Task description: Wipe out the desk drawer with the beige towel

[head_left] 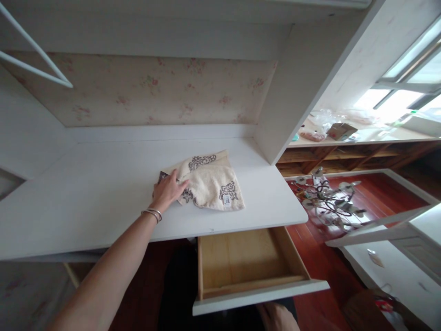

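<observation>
A cream towel (212,184) with dark grey ornament prints lies folded on the white desk top (86,193). My left hand (167,189), bracelets on its wrist, rests on the towel's left edge with its fingers stretched flat over the cloth. Below the desk edge a drawer (241,262) with a bare wooden inside stands pulled out, with a white front panel (258,296). Only part of my right hand (277,318) shows at the bottom edge, just under that panel; its fingers are hidden.
A white upright panel (296,87) bounds the desk on the right, and floral wallpaper backs it. A metal chandelier (327,197) lies on the red wooden floor. A wooden shelf holds a cardboard box (341,131) and bags. White furniture (396,271) stands at the lower right.
</observation>
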The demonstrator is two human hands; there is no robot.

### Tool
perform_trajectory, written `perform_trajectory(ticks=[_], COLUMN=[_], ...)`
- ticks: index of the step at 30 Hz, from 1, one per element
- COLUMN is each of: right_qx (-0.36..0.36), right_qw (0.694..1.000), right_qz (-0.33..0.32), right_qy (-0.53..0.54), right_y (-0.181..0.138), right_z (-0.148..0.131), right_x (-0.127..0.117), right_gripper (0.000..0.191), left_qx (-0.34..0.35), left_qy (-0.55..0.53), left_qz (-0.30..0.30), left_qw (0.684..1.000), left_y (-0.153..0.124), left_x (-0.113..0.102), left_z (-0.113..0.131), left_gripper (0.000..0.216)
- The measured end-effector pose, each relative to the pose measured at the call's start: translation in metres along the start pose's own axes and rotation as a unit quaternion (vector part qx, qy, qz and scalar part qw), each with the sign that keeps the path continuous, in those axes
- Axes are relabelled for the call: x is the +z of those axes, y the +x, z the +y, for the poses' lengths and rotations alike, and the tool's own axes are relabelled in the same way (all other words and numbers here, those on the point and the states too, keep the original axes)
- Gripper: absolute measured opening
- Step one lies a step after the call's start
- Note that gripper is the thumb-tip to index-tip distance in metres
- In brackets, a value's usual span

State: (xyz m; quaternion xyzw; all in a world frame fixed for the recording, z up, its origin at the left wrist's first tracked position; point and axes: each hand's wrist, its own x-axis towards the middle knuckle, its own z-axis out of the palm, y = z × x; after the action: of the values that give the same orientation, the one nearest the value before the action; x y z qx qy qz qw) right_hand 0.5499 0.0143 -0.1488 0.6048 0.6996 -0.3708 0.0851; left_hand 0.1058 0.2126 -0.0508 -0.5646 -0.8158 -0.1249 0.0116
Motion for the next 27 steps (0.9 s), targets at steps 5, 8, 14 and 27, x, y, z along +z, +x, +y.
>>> perform_trajectory(ticks=[5, 8, 14, 27], right_qx=[-0.007, -0.006, -0.006, 0.012], right_qw=[1.0, 0.999, 0.998, 0.999], right_qz=[0.018, 0.022, 0.009, 0.013], right_qy=[-0.017, -0.032, -0.059, -0.045], right_y=[-0.005, -0.005, -0.008, -0.02], right_z=[-0.006, -0.006, -0.009, 0.009], right_x=[0.0, 0.003, 0.001, 0.022], right_gripper=[0.041, 0.044, 0.044, 0.043], left_qx=[0.009, 0.014, 0.002, 0.007], left_qy=[0.051, 0.053, 0.056, 0.002], left_qz=[0.009, 0.015, 0.073, 0.104], left_qw=[0.999, 0.998, 0.996, 0.995], left_y=[-0.001, -0.012, -0.041, -0.039], left_x=[0.0, 0.002, 0.008, 0.015], left_z=[0.01, 0.013, 0.006, -0.01], left_gripper=[0.043, 0.041, 0.036, 0.031])
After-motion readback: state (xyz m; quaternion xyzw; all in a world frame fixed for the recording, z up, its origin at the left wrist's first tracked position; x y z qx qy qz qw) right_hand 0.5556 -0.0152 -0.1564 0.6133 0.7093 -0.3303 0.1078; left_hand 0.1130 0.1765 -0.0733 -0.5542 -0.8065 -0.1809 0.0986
